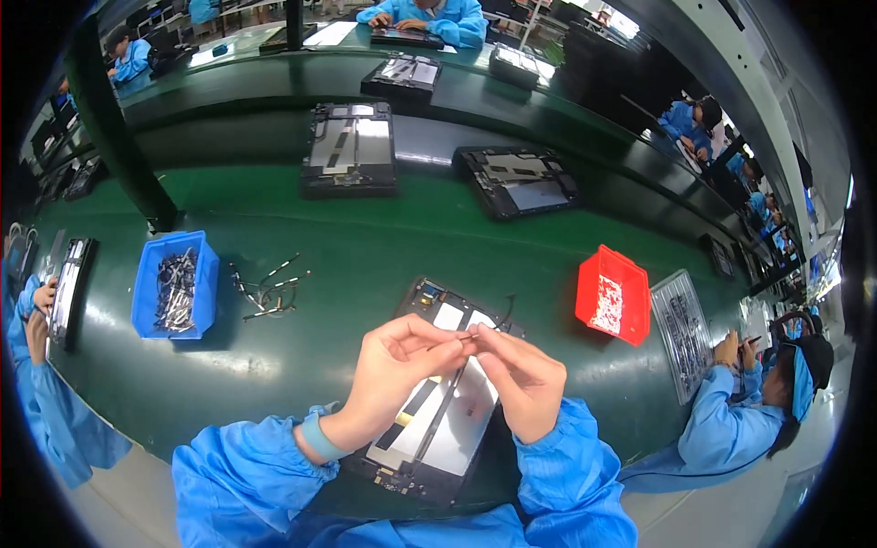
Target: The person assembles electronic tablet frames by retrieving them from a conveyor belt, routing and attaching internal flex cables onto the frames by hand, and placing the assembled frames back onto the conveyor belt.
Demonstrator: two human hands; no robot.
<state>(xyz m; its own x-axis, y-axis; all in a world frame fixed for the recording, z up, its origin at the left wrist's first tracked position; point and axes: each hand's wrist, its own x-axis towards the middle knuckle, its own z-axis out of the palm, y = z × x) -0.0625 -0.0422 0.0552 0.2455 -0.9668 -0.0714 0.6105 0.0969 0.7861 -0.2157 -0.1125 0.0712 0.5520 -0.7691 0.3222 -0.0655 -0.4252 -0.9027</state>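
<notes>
Left hand (393, 361) and right hand (525, 376) meet fingertip to fingertip, forearms angled inward, both pinching a small dark piece (470, 336) above an opened tablet (461, 416) on the green surface (260, 384).

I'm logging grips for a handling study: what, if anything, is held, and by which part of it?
The left hand and right hand together pinch a thin dark piece, possibly a cable; which part is gripped cannot be told.
</notes>
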